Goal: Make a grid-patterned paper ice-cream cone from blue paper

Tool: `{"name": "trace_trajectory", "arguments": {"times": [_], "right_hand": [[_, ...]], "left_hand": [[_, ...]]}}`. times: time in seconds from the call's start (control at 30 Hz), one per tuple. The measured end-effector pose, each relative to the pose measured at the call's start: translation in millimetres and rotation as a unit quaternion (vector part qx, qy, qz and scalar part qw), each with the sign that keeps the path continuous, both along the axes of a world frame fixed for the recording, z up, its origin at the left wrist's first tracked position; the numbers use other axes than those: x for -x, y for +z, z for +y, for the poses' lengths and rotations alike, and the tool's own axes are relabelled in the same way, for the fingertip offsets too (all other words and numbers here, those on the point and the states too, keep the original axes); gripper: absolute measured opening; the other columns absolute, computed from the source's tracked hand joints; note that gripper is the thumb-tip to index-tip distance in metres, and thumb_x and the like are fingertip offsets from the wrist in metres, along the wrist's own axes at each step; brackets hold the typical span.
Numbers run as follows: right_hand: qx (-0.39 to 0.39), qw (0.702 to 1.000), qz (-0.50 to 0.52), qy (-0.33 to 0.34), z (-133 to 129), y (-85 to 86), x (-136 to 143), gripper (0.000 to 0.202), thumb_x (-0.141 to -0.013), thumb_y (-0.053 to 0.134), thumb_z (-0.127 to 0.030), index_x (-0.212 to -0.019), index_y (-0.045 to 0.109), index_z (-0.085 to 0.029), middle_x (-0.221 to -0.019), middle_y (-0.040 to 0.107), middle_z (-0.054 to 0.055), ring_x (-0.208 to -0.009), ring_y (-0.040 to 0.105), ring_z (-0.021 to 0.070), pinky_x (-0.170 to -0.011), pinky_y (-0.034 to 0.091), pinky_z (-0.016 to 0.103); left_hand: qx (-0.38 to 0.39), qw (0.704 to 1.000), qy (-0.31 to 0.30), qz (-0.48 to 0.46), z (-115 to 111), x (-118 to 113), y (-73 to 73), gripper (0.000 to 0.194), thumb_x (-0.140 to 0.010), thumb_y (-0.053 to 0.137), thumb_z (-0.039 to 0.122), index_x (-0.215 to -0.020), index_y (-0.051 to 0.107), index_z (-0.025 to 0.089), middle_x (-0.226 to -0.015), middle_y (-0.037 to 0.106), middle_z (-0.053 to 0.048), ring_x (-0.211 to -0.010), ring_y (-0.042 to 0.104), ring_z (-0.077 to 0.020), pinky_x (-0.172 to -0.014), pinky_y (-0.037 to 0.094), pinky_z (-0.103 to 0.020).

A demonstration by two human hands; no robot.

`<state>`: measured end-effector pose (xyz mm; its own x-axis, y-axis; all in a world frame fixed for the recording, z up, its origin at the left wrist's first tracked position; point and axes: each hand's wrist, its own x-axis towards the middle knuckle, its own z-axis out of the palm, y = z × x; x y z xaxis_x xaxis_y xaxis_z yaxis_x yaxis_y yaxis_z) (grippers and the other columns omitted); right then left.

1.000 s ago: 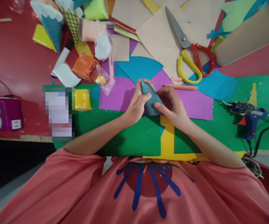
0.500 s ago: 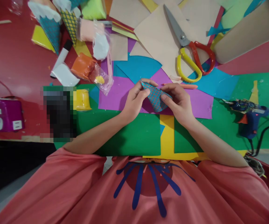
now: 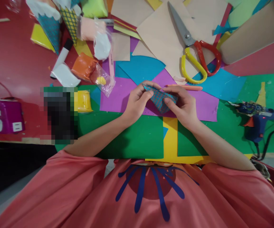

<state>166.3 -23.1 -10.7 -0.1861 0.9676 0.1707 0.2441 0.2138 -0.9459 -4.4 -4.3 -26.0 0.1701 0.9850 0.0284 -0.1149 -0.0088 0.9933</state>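
Note:
A small blue paper cone [image 3: 161, 100] with a reddish criss-cross pattern is held between both hands, above a purple sheet [image 3: 117, 98]. My left hand [image 3: 138, 101] pinches its pointed end between thumb and fingers. At the wider end, my right hand [image 3: 183, 106] grips it, thumb on the near side and fingers behind. An orange pen [image 3: 190, 88] lies just beyond the right hand. Behind the cone is a blue fan-shaped piece of paper [image 3: 143, 66]. Part of the cone's far side is hidden by the fingers.
Large scissors [image 3: 191, 47] with red and yellow handles lie on beige sheets. On the right rests a blue glue gun [image 3: 258, 123]. Orange clay [image 3: 84, 66], a marker [image 3: 62, 58] and patterned cones [image 3: 48, 30] are at the left. A cardboard tube [image 3: 253, 34] lies far right.
The cone has turned slightly in the hands, its wider end shifting a little to the right with my right hand. Both hands keep their hold.

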Motion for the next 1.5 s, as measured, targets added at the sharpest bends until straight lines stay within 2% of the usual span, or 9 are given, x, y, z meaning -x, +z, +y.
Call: {"name": "trace_trajectory", "arguments": {"times": [0.1, 0.33, 0.6, 0.93, 1.03, 1.17, 1.3, 1.4, 1.5], "right_hand": [[-0.011, 1.000, -0.022, 0.005, 1, 0.9, -1, 0.021, -0.089, 0.060, -0.032, -0.107, 0.068, -0.027, -0.108, 0.073, 0.003, -0.107, 0.065, 0.0224, -0.098, 0.051, 0.043], [-0.028, 0.999, -0.027, 0.022, 3, 2.0, -4, 0.020, -0.090, 0.058, -0.032, -0.107, 0.070, -0.031, -0.106, 0.074, 0.001, -0.105, 0.066, 0.0226, -0.100, 0.050, 0.045], [-0.018, 0.999, 0.006, 0.031, 7, 0.7, -6, 0.020, -0.090, 0.060, -0.035, -0.106, 0.071, -0.032, -0.104, 0.074, 0.000, -0.105, 0.066, 0.0218, -0.099, 0.050, 0.044], [-0.014, 0.999, 0.017, 0.033, 9, -1.5, -8, 0.016, -0.090, 0.061, -0.036, -0.099, 0.072, -0.031, -0.100, 0.073, 0.001, -0.102, 0.067, 0.0225, -0.098, 0.052, 0.046], [-0.011, 0.999, 0.018, 0.025, 10, -1.8, -8, 0.018, -0.089, 0.061, -0.042, -0.097, 0.069, -0.028, -0.098, 0.072, 0.002, -0.099, 0.067, 0.0218, -0.096, 0.054, 0.045], [0.010, 0.999, 0.043, 0.015, 10, -3.0, -8, 0.028, -0.083, 0.067, -0.048, -0.103, 0.063, -0.028, -0.102, 0.069, 0.001, -0.098, 0.067, 0.0198, -0.093, 0.056, 0.041], [0.032, 0.998, 0.054, -0.022, 11, -6.4, -9, 0.038, -0.082, 0.065, -0.057, -0.109, 0.057, -0.031, -0.113, 0.065, 0.002, -0.107, 0.065, 0.0209, -0.097, 0.054, 0.042], [0.038, 0.995, 0.074, -0.060, 12, -9.7, -10, 0.038, -0.085, 0.056, -0.063, -0.108, 0.056, -0.032, -0.122, 0.061, 0.002, -0.117, 0.060, 0.0230, -0.102, 0.049, 0.047], [0.047, 0.991, 0.109, -0.061, 12, -10.0, -10, 0.032, -0.087, 0.056, -0.060, -0.099, 0.061, -0.031, -0.124, 0.061, 0.000, -0.122, 0.058, 0.0250, -0.106, 0.044, 0.052]], "left_hand": [[-0.007, 1.000, -0.003, 0.007, 0, 0, -1.4, 0.015, -0.087, 0.054, 0.028, -0.084, 0.066, 0.021, -0.082, 0.066, 0.000, -0.092, 0.065, -0.0167, -0.090, 0.050, -0.030], [-0.006, 1.000, -0.011, -0.006, 0, 3, -2.9, 0.013, -0.086, 0.057, 0.031, -0.094, 0.065, 0.025, -0.096, 0.067, -0.001, -0.097, 0.063, -0.0183, -0.088, 0.050, -0.032], [0.006, 0.996, -0.044, -0.083, 2, 2, -3.2, 0.009, -0.088, 0.061, 0.034, -0.094, 0.064, 0.027, -0.092, 0.064, 0.002, -0.092, 0.062, -0.0154, -0.085, 0.049, -0.031], [0.053, 0.991, -0.067, -0.101, 2, 1, 4.0, 0.016, -0.087, 0.065, 0.041, -0.091, 0.063, 0.025, -0.091, 0.062, 0.001, -0.086, 0.061, -0.0139, -0.076, 0.052, -0.028], [0.048, 0.992, -0.061, -0.100, 1, 2, 3.1, 0.019, -0.085, 0.067, 0.043, -0.090, 0.065, 0.024, -0.088, 0.061, 0.001, -0.086, 0.062, -0.0136, -0.073, 0.053, -0.026], [0.000, 0.997, -0.050, -0.050, 0, 3, -1.4, 0.023, -0.087, 0.065, 0.047, -0.094, 0.066, 0.025, -0.094, 0.064, 0.001, -0.092, 0.063, -0.0147, -0.082, 0.053, -0.029], [-0.105, 0.994, -0.037, -0.015, 0, 3, -2.7, 0.015, -0.092, 0.062, 0.041, -0.100, 0.067, 0.029, -0.099, 0.064, 0.001, -0.098, 0.063, -0.0139, -0.090, 0.052, -0.030], [-0.191, 0.981, 0.001, 0.034, 2, 2, -0.6, 0.015, -0.094, 0.060, 0.039, -0.105, 0.065, 0.032, -0.100, 0.064, 0.002, -0.102, 0.064, -0.0151, -0.092, 0.053, -0.034], [-0.241, 0.967, 0.022, 0.076, 3, 2, 2.2, 0.015, -0.095, 0.058, 0.040, -0.106, 0.064, 0.031, -0.100, 0.065, 0.000, -0.103, 0.064, -0.0169, -0.092, 0.055, -0.038]]}}
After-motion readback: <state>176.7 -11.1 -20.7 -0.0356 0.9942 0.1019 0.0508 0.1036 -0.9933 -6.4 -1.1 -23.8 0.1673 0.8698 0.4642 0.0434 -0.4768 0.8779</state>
